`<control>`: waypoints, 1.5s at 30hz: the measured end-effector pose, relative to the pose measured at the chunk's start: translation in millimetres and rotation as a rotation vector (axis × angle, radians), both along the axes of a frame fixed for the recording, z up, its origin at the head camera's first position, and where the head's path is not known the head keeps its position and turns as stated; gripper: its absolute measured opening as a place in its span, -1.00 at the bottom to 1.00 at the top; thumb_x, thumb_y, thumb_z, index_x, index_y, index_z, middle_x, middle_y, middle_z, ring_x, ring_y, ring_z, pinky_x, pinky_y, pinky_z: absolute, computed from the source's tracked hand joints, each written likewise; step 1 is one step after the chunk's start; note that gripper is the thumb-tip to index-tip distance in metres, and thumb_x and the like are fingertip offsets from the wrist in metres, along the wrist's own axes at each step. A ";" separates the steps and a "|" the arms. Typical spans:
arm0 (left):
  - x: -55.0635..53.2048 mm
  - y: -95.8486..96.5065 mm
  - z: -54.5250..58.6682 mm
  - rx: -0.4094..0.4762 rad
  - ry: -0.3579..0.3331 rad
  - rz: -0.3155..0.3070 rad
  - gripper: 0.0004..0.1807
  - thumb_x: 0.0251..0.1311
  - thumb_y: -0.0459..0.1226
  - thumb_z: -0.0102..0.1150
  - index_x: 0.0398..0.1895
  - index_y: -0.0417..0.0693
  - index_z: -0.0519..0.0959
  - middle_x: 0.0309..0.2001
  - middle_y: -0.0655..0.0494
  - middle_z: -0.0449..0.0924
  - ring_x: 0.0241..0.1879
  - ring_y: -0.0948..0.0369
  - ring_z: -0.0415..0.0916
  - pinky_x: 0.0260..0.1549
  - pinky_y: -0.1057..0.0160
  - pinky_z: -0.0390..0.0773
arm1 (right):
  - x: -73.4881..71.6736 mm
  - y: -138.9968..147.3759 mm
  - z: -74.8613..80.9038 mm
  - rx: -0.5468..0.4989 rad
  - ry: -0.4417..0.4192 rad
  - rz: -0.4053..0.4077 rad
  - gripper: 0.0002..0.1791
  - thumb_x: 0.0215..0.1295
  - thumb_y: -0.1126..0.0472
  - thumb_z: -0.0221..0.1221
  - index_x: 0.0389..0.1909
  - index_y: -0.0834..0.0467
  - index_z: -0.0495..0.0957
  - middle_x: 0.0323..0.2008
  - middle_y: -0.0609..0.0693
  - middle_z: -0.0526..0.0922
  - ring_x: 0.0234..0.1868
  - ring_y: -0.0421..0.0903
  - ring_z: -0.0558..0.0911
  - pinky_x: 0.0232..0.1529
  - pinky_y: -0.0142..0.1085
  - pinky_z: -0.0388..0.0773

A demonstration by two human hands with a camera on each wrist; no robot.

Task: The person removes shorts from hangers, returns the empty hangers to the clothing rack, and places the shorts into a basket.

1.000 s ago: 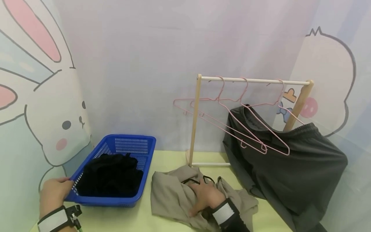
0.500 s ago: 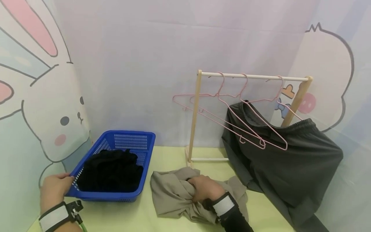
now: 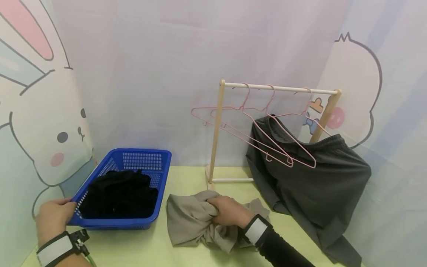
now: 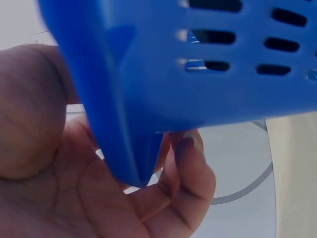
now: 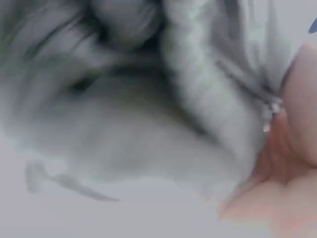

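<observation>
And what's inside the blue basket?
Inside the blue basket, held at its near left corner by the left hand, is bunched-up black cloth. It covers most of the bottom, so whether anything lies underneath can't be seen.

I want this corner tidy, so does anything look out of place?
One thing: the dark grey garment looks too long for the rack, its lower end apparently lying on the table. Nothing looks spilled or damaged.

A yellow-green table bears a basket, beige garment and rack.
</observation>
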State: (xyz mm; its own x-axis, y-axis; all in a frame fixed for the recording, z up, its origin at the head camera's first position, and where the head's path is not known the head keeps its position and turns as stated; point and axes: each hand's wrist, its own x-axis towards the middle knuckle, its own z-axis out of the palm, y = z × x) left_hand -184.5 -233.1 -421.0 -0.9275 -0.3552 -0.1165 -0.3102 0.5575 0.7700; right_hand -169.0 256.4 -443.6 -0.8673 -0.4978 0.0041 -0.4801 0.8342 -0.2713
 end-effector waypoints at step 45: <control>28.9 45.2 -16.0 0.050 0.077 0.084 -0.48 0.37 -0.28 0.01 0.27 -0.48 0.49 0.26 -0.53 0.44 0.19 -0.43 0.44 0.22 -0.38 0.38 | -132.7 -170.3 165.7 -0.544 0.201 -0.045 -0.48 0.35 0.15 0.36 0.30 0.08 0.52 0.16 0.07 0.66 0.11 0.01 0.63 0.10 -0.10 0.57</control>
State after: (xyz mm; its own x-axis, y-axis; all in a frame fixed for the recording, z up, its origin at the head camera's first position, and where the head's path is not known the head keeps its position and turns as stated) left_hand -155.6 -187.9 -437.0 -0.9017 -0.4273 -0.0657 -0.2931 0.4926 0.8194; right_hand -301.6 86.1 -277.9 -0.8433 -0.3406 0.4158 -0.5338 0.6211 -0.5738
